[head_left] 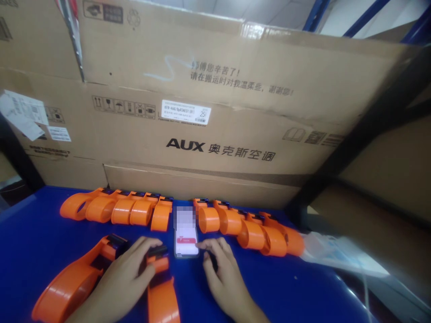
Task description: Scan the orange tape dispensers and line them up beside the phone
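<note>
A smartphone [186,246] lies on the blue tabletop, its screen lit with a red bar and its upper part blurred. The index fingertip of my right hand [224,271] touches or hovers just over the screen's right edge. That hand is empty, thumb apart from the fingers. My left hand [129,269] has its thumb and fingers around the dark-tipped head of an orange tape dispenser [163,298]; the lower end runs out of view. Left of my forearm lies another orange tape dispenser [69,285], partly hidden by it.
Behind the phone stand a left row of orange tape dispensers [123,211] and a right row of dispensers [251,234], several in each. A large cardboard box [218,130] closes off the back. A dark shelf post [336,166] slants at the right, near a clear plastic bag [323,246].
</note>
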The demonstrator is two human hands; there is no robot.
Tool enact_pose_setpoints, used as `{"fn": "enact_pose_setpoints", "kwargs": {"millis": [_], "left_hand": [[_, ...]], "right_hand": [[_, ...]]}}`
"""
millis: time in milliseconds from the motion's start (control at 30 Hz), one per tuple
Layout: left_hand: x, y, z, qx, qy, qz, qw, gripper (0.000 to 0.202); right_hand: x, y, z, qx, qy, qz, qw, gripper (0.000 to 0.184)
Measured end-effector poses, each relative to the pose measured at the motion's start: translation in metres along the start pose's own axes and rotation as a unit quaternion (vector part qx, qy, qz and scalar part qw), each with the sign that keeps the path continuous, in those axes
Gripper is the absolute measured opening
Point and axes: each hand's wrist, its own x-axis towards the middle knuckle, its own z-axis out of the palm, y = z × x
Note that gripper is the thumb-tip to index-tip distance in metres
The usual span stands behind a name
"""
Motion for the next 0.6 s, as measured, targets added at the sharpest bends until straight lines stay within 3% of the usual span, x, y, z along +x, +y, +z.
{"fn": "enact_pose_setpoints", "kwargs": {"millis": [600], "left_hand": [[-0.0002, 0.0016, -0.0008, 0.006, 0.008, -0.001, 1.000, 0.044]], "right_hand": [[-0.0009, -0.0019, 0.0007, 0.024, 0.027, 0.010, 0.999, 0.030]]}}
